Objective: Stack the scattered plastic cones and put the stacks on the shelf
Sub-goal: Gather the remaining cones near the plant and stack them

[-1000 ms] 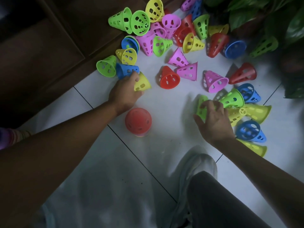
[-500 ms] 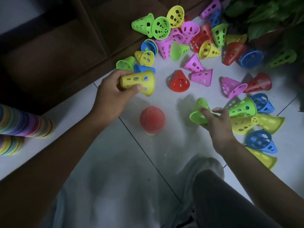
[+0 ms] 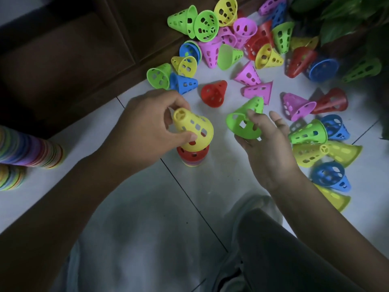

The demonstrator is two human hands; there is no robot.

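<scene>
Item: yellow cone (image 3: 192, 131), clamped in the left hand (image 3: 145, 131) grip, thumb and fingers pinched on its wall. Since 1.0 s ago it has come off the floor beside the blue cone (image 3: 183, 83) and now sits tilted, just capping the red-topped stack (image 3: 193, 155) directly below the grip. Judged: seating in progress, 1 more layer nearly added.

Item: green cone (image 3: 245, 123), held in the right hand (image 3: 267, 148), fingers curled around its rim; lifted off the tiles, now just right of the left grip. Likely next onto the stack.

Loose cones: many, beyond and right of both grips.

Finished stacks (image 3: 27, 150): lying far left.

Room: bare floor (image 3: 147, 207) near the stack; dark shelf (image 3: 69, 60) edge beyond the left grip.
</scene>
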